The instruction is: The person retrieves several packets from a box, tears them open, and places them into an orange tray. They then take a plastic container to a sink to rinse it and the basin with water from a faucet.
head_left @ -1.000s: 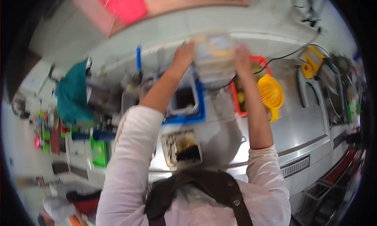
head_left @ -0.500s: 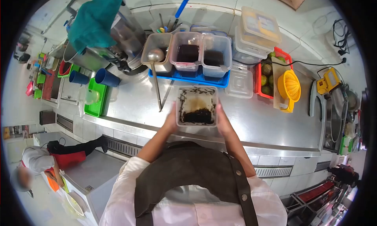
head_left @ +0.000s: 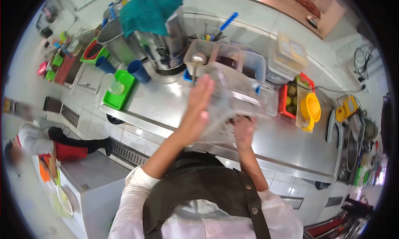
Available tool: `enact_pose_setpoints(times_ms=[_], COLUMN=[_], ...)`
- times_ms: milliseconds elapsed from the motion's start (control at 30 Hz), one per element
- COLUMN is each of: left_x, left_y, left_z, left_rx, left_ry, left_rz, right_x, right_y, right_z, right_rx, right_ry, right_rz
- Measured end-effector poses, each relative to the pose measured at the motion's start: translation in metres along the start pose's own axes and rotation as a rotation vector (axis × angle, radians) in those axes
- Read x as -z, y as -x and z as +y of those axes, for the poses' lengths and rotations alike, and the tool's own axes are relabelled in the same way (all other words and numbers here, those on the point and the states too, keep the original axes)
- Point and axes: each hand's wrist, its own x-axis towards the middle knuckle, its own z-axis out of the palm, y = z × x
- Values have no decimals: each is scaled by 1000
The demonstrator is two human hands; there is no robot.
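A clear plastic container [head_left: 232, 89], smeared by motion, is tipped over in front of me above the counter. Dark bits cling near its lower rim. My right hand [head_left: 245, 131] grips that lower part, its fingers partly hidden and close to the dark residue. Along the container's left side, my left hand [head_left: 197, 108] lies flat with its fingers stretched upward; whether it presses firmly is blurred. Just behind stand plastic tubs of dark liquid [head_left: 227, 58], and a ladle [head_left: 199, 59] rests in the leftmost tub.
On the steel counter [head_left: 162, 104] are a green tray [head_left: 120, 89], blue cups [head_left: 139, 71], a red basket of green fruit [head_left: 289, 102] and a yellow juicer [head_left: 311, 108]. A large metal pot with a teal cloth [head_left: 153, 10] stands behind. A co-worker [head_left: 37, 143] is at left.
The container has gone from upright between both palms to tipped over and higher. My left hand has flattened along its side; my right hand has moved to its rim. The view has turned.
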Motion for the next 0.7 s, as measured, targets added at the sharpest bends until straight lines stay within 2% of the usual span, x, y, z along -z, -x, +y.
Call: enact_pose_setpoints(times_ms=[33,67,167,200,267,333,400,433,467,500,567,600,667,700], left_x=[4,7,35,48,86,107,125,135,148,171,228,241,260,279], left_y=[-4,-3,15,23,34,44,61,70,78,91,124,140,183,204], left_z=[10,16,-6,-15,0,-6,-17,-21,-25,-20,-5,-8,-31,-47], left_rx=[-20,-38,59,34,18,37,101,134,159,147,107,100,165,270], left_ry=[38,83,191,236,263,230,201,190,172,162,298,279,-262,-130], left_rz=[-5,-17,77,175,412,344,209,148,89,100,434,456,130,203], right_x=[-10,-17,-37,-51,-87,-114,-149,-158,-170,-184,-224,-251,-298,-315], right_y=[-3,-4,-1,-2,-6,-7,6,10,10,11,14,21,44,53], right_z=[-14,-17,-17,-19,-25,-19,6,16,25,33,54,67,99,122], right_rx=[36,29,17,19,-152,-149,-85,-176,-162,-225,-279,-313,-364,-411], right_ry=[-29,-32,295,281,183,159,474,353,352,269,168,197,218,96], right_rz=[77,62,170,166,348,322,195,225,211,212,190,147,70,49])
